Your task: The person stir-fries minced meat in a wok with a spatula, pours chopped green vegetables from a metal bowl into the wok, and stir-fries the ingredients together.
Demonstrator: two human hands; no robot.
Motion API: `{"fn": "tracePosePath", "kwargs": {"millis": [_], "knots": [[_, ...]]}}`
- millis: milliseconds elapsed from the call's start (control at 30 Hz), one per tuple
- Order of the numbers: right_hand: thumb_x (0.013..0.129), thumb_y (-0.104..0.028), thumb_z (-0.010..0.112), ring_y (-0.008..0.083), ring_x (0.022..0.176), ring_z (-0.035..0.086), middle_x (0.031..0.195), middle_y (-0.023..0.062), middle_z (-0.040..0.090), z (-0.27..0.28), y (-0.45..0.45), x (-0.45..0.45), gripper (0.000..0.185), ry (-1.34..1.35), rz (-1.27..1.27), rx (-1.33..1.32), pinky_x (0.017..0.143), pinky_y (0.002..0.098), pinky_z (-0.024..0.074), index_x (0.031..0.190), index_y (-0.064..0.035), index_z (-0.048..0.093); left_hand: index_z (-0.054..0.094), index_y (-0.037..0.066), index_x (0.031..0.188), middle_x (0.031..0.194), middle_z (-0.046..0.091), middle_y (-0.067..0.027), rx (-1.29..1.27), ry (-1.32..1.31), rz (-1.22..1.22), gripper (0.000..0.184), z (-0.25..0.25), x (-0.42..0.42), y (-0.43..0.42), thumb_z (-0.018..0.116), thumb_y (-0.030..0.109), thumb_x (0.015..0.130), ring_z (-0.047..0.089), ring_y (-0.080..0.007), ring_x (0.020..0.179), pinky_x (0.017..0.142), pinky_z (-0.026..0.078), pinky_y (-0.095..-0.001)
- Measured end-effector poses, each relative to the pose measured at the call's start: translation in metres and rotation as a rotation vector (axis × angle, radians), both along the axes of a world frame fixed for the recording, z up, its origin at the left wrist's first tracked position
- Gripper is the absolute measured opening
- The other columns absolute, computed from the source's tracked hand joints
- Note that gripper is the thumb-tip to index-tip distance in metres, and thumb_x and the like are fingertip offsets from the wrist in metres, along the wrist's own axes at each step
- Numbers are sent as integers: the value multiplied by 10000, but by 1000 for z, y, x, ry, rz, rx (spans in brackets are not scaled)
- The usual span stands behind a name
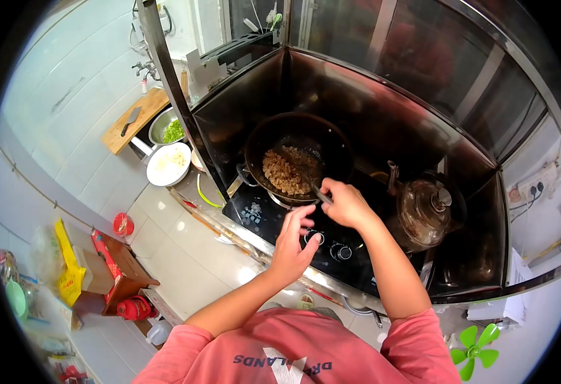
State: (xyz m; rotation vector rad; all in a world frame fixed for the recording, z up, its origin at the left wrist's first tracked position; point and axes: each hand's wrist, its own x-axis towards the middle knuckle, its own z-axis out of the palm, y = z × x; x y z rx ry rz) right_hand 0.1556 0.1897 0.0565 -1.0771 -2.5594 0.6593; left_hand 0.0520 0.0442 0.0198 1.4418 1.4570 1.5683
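A dark wok point(340, 137) stands on the black stove point(261, 221), with browned minced food point(283, 174) gathered in its left and lower part. My right hand point(343, 201) is closed round the handle of a metal spatula point(319, 193) at the wok's near right edge. The spatula's blade reaches down into the wok and is hard to make out against the food. Near the wok's front rim, above the stove's edge, my left hand point(293, 240) hangs with its fingers apart and holds nothing.
A metal kettle point(424, 214) stands right of the wok. Dark metal panels point(389, 121) enclose the stove's back and sides. At the left are a white pan point(168, 168), a bowl of chopped greens point(173, 131), and a knife point(131, 120) on a cutting board point(149, 105).
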Motion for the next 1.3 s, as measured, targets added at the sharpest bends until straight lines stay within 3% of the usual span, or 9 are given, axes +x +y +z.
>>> {"fn": "tracePosePath", "kwargs": {"millis": [33, 167, 400, 767, 833, 967, 1033, 1200, 1300], "knots": [[691, -41, 612, 407, 850, 596, 801, 200, 631, 17, -12, 0, 251, -104, 7, -45, 726, 449, 473, 934, -39, 554, 419, 18, 1276, 1240, 454, -124, 2, 0, 1, 493, 7, 0, 1, 576, -22, 811, 518, -184, 1024, 857, 437, -292], [638, 18, 583, 396, 807, 610, 781, 197, 630, 43, -31, 23, 249, -202, 65, 69, 692, 471, 481, 876, -55, 578, 428, -3, 1281, 1305, 423, -184, 206, 290, 69, 532, 19, 8, 2, 595, 4, 776, 416, -324, 1213, 1008, 340, -373], [654, 5, 577, 394, 817, 619, 811, 210, 640, 105, -48, 74, 236, -451, 49, 73, 707, 460, 496, 878, -51, 624, 400, -13, 1313, 1338, 410, -191, 189, 326, -33, 577, 25, 45, -1, 598, 21, 772, 396, -353, 1230, 1036, 306, -398], [784, -66, 510, 394, 936, 604, 929, 253, 633, 40, -3, 48, 245, -302, 31, -76, 813, 453, 485, 992, 20, 608, 302, -14, 1375, 1392, 348, -190, 123, 374, 54, 686, 18, 56, 5, 589, 10, 753, 343, -358, 1274, 1044, 277, -415], [788, -78, 512, 369, 830, 634, 877, 239, 643, 68, -15, 61, 344, -307, 98, -75, 775, 421, 494, 1115, -2, 586, 322, -17, 1368, 1399, 348, -196, 122, 357, 49, 669, 19, 50, 6, 590, 3, 755, 342, -356, 1286, 1065, 273, -405], [754, -19, 463, 283, 539, 643, 650, 205, 627, 94, -40, 44, 314, -374, 143, -372, 544, 385, 525, 1028, 53, 599, 320, -16, 1370, 1401, 345, -196, 165, 336, 4, 672, 20, 35, 4, 590, 6, 756, 342, -355, 1285, 1065, 273, -404], [752, -25, 463, 292, 549, 646, 648, 208, 626, 74, -37, 20, 311, -467, 100, -364, 548, 386, 526, 1022, 48, 599, 316, -16, 1373, 1404, 340, -196, 188, 338, -4, 675, 21, 27, 1, 590, 12, 757, 341, -354, 1286, 1065, 272, -405], [805, -90, 502, 423, 911, 601, 908, 301, 614, 12, -29, -12, 315, -313, -44, -50, 790, 473, 492, 1085, 51, 534, 314, -13, 1376, 1408, 333, -195, 188, 299, -43, 676, 19, 5, -7, 592, 19, 760, 341, -356, 1285, 1063, 277, -407], [810, -84, 486, 424, 901, 604, 885, 301, 615, 26, -37, -3, 307, -255, -212, -102, 789, 469, 493, 1081, 52, 534, 316, -7, 1376, 1411, 330, -192, 187, 277, -77, 675, 18, -5, -8, 594, 21, 762, 342, -354, 1284, 1060, 281, -405]]}}
